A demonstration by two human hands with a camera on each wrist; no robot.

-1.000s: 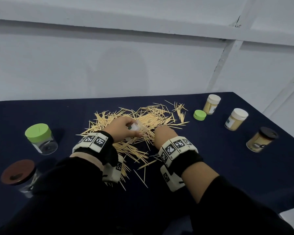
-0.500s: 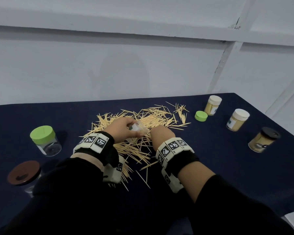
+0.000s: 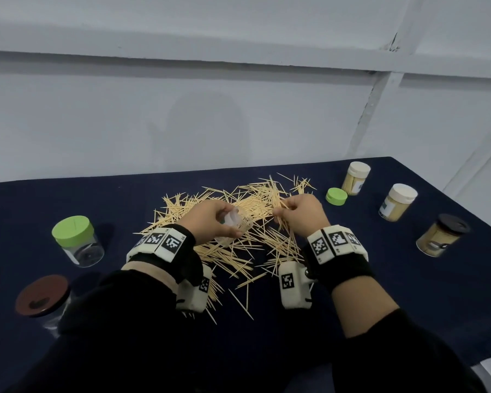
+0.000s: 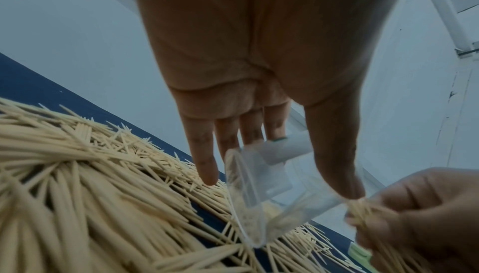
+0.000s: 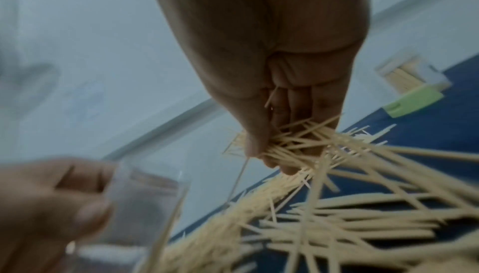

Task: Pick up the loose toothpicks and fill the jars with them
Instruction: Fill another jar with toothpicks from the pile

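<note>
A heap of loose toothpicks point(image 3: 247, 199) lies spread on the dark blue cloth point(image 3: 408, 293). My left hand point(image 3: 210, 219) grips a small clear open jar point(image 3: 234, 221) tilted over the heap; in the left wrist view the jar point(image 4: 261, 185) sits between thumb and fingers with a few toothpicks inside. My right hand point(image 3: 298, 212) is raised beside it and pinches a bunch of toothpicks point(image 5: 290, 146), with some trailing down to the heap. In the right wrist view the jar point(image 5: 145, 199) is at lower left.
A loose green lid point(image 3: 336, 196) lies right of the heap. Three capped jars with toothpicks point(image 3: 355, 177) point(image 3: 397, 202) point(image 3: 442, 234) stand at the right. A green-lidded clear jar point(image 3: 77, 241) and a brown-lidded jar point(image 3: 41, 297) stand at the left.
My right hand has lifted off the heap with a bunch of toothpicks and moved right and up. The left hand stays on the jar.
</note>
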